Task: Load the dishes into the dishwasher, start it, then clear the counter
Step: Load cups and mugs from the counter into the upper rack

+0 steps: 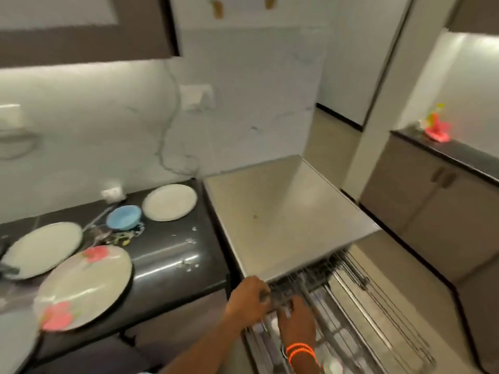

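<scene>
Dishwasher (286, 211), a boxy steel unit with a flat, dull-shiny top, set flush against the right end of the dark counter (172, 255). Wire rack (364, 306) pulled out from under its front edge, thin grey metal rods running in parallel, pale blurred dishes lying low inside. Glossy black stone on the counter, streaked with reflections and dotted with small white crumbs.

On that counter, well apart from the machine: large round floral plate (86, 287), cream with pink blooms, nearest the front edge; plain oval-looking plate (43, 249) just behind it at far left; smaller white plate (169, 202) near the back right corner; blue bowl (123, 217), smooth and plastic-looking, just left of it, beside a smear of scraps.

Both hands down at the rack's near left corner. Left hand (249, 295) curled over the rack's top edge, seemingly gripping the wire. Right hand (295, 319), orange beaded bands at the wrist, reaching in beside it with fingers bent downward; too blurred to tell whether anything is held.

Pale marble-patterned wall behind; beige cabinets to the right.
</scene>
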The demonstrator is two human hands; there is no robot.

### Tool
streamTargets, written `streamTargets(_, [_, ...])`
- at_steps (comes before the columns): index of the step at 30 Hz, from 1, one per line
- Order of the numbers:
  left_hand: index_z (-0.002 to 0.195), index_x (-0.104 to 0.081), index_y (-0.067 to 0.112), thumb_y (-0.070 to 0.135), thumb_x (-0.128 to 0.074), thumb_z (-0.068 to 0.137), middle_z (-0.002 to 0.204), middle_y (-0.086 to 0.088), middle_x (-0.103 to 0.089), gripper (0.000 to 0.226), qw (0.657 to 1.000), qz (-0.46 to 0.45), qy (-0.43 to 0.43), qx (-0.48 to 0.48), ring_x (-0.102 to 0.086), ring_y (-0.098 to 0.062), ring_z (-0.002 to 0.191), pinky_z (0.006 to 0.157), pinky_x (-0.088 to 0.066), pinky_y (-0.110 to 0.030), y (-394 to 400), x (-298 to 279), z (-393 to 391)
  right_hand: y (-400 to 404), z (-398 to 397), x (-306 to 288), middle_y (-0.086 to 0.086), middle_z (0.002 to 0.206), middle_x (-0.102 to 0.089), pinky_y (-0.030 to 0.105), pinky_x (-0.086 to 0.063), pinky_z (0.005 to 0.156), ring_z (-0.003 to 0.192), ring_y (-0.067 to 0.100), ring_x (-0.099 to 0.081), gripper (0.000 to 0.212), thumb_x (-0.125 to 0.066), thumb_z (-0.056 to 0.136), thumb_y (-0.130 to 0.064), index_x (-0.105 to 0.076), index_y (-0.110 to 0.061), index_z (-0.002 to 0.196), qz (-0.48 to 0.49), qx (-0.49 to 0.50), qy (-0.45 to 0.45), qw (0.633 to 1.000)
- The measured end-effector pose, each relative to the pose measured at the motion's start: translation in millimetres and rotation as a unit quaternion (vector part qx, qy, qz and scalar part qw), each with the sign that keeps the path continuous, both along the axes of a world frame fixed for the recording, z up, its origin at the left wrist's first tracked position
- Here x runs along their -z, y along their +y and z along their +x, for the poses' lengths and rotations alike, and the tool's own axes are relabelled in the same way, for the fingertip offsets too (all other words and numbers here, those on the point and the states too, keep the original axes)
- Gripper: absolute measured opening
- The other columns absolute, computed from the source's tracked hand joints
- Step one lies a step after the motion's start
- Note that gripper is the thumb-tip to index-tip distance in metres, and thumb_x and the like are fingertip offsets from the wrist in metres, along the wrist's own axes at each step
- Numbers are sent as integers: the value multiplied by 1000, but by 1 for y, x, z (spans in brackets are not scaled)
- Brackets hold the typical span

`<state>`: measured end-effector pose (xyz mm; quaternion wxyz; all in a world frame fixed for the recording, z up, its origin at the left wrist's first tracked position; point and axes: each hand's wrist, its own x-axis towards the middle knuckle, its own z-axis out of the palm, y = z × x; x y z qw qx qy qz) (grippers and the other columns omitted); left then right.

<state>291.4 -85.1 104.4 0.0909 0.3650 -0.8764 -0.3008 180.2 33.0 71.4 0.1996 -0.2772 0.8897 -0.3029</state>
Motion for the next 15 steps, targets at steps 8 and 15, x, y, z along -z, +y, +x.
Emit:
streamTargets(8, [97,-71,29,43,-50,79,100,17,-59,32,983,-33,2,-181,-52,1,102,89,-48,-21,-44,-26,174,-83,112,-23,5,101,-64,31,-48,82,95,25,-64,23,-76,79,-28,-58,-29,93,-27,-183,-38,982])
streamTargets(15, [98,-72,31,35,-65,81,107,14,-60,19,930,-33,-2,-365,-57,-4,105,89,-47,-22,-102,-30,319,-162,206,-36,-6,92,-59,22,-43,78,88,11,-61,25,-76,79,-28,-56,-32,94,-45,-289,-35,956])
